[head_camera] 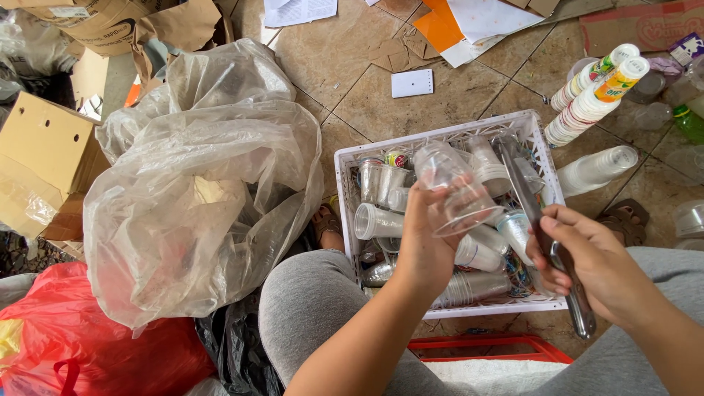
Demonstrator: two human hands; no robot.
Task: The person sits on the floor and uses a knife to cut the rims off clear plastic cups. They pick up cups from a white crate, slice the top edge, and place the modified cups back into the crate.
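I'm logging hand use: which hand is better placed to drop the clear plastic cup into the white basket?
Left, probably. The left hand already grips the clear plastic cup above the white plastic basket; the right hand is occupied by long metal tongs.

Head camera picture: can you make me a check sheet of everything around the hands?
Surface: brown tiled floor, partly covered.
Job's things: clear plastic cup in left hand; long metal tongs in right hand, its grip closed round them; white plastic crate of cups beneath.
Clutter: big clear plastic bag, red plastic bag, cardboard boxes, stacked white cups, loose papers.
Grippers: both hands holding.
Cables: nothing seen.
Surroundings: grey trouser knees, red tray rim.
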